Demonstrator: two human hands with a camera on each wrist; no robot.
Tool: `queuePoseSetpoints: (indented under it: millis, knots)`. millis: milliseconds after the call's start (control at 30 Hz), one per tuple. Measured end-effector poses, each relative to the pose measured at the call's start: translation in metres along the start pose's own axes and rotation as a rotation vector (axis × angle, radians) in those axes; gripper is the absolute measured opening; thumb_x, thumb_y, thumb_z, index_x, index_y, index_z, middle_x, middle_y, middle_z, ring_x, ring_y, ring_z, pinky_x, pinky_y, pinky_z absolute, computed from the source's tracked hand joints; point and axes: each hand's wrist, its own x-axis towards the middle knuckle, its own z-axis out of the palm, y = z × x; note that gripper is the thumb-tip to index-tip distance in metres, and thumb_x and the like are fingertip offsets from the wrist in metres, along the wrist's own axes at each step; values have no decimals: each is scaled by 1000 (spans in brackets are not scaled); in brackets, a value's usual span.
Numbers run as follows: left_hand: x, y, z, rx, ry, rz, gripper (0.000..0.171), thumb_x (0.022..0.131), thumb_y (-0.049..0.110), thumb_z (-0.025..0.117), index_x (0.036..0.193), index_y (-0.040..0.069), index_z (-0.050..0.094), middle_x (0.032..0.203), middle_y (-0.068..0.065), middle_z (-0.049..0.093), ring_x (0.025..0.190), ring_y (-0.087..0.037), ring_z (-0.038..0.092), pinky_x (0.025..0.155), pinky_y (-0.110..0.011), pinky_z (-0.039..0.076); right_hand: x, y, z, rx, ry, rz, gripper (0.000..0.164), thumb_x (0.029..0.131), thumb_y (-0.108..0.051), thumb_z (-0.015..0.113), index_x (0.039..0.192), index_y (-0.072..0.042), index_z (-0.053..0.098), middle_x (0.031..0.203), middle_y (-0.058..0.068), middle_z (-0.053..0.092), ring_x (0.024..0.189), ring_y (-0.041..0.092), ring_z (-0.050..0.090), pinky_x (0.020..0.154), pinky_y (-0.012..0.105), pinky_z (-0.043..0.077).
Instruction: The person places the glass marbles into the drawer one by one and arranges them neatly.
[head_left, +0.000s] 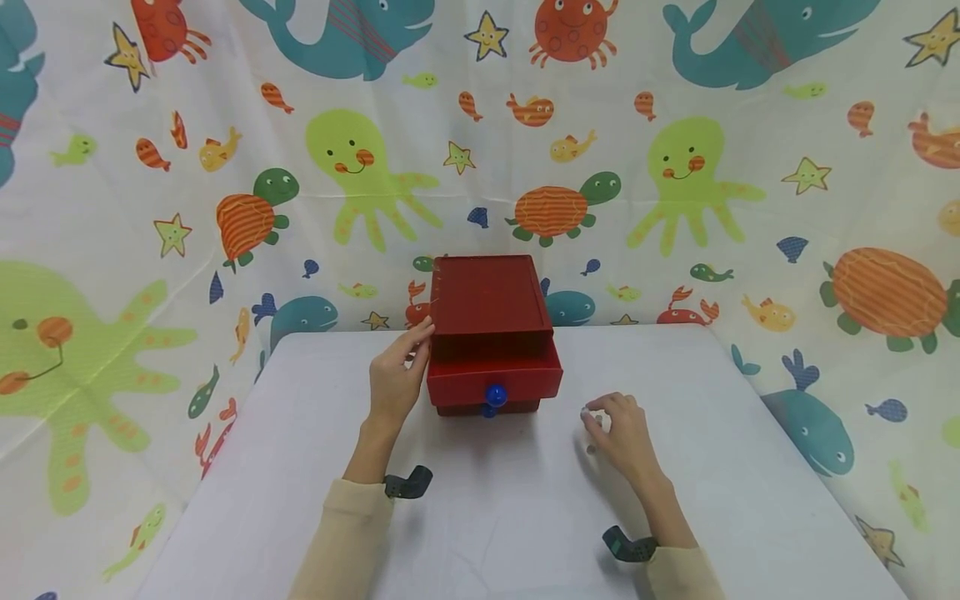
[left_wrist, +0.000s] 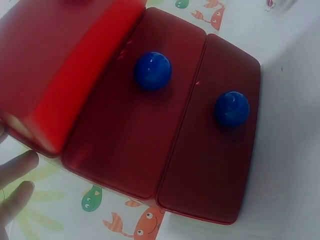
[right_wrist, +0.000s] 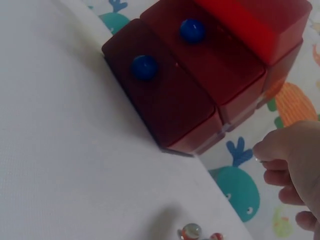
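Note:
A small red chest of drawers (head_left: 491, 296) with blue knobs stands at the back middle of the table. Its top drawer (head_left: 495, 382) is pulled out, while the two lower drawers (left_wrist: 125, 125) are closed. My left hand (head_left: 397, 375) rests its fingertips against the chest's left side near the top. To the right of the chest, above the table, my right hand (head_left: 622, 429) pinches a small glassy marble (head_left: 586, 412) between thumb and forefinger, mostly hidden by the fingers. Below that hand, a clear marble with coloured swirls (right_wrist: 191, 231) lies beside a reddish one (right_wrist: 216, 236).
The white table (head_left: 480, 517) ends just behind the chest. A curtain (head_left: 480, 150) printed with sea animals hangs behind and along both sides. Each wrist wears a dark camera band, the left one (head_left: 408, 482) and the right one (head_left: 628, 546).

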Motion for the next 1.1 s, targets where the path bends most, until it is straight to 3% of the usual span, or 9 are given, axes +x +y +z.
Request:
queuePoseSetpoints:
  millis: [400,1100]
  knots:
    - [0,0,0,-7,3,2,29,95,6,66,124,8,72,127,-6,71,99,-23,75,70,-37,62,7,-11,-13,36,-29,62,18,92,-23,71,102,-8,72,104,9,70,98,24,58,85,43,51]
    - [-1,0,-1,-11,3,-4,29,95,8,67,125,8,71,127,-5,71,99,-23,75,70,-36,63,19,-32,-32,83,105,-36,15,90,-19,73,100,-8,72,102,9,70,94,23,58,81,45,52]
